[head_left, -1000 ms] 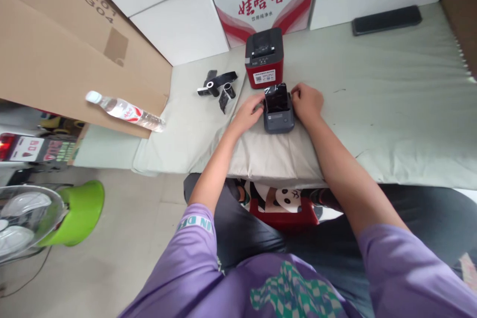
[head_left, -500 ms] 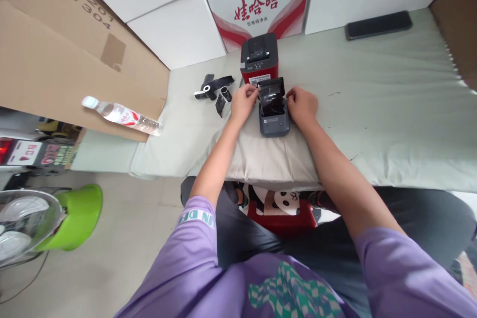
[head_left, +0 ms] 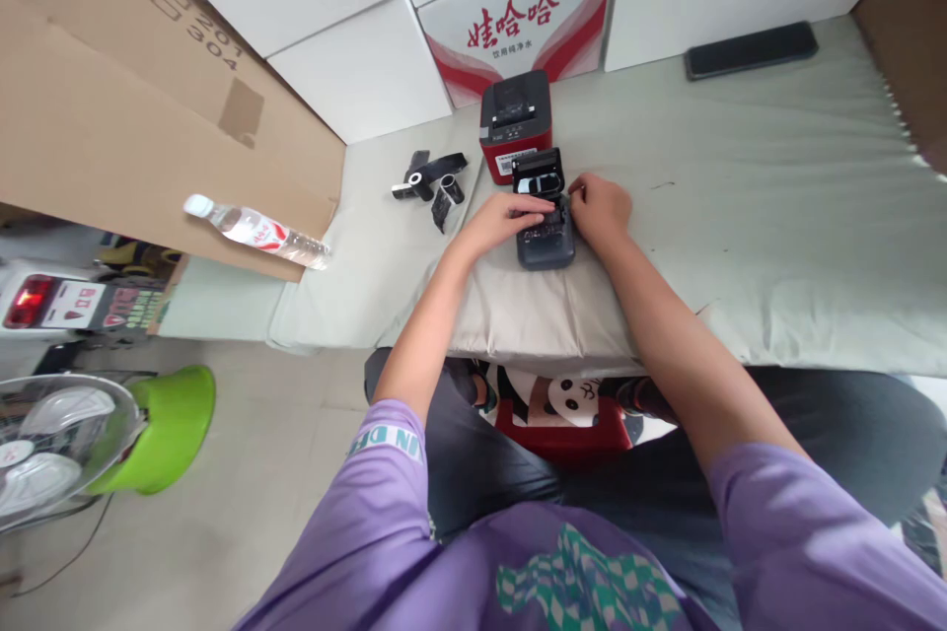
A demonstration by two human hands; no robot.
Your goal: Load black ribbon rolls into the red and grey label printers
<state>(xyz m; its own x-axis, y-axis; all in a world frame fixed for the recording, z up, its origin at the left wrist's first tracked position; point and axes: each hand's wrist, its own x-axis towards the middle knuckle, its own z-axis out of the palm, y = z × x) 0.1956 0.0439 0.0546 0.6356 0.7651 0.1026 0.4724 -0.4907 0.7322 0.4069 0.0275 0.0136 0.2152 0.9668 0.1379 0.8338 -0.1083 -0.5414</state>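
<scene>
printers: 2 (head_left: 546, 242) (head_left: 514, 118) | ribbon rolls: 2 (head_left: 415, 182) (head_left: 446, 191) | bottle: 1 (head_left: 255, 231) | phone: 1 (head_left: 750, 49)

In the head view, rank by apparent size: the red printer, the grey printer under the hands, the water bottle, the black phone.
1. Water bottle and black phone: similar length, unsure.
2. Red printer.
3. Grey printer, partly covered by hands.

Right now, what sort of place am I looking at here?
Probably a bedroom or living space doubling as a work spot, not a workshop. The small grey printer sits on a mattress with a wrinkled sheet, stacked cartons line the back, and a fan stands on the floor.
</scene>
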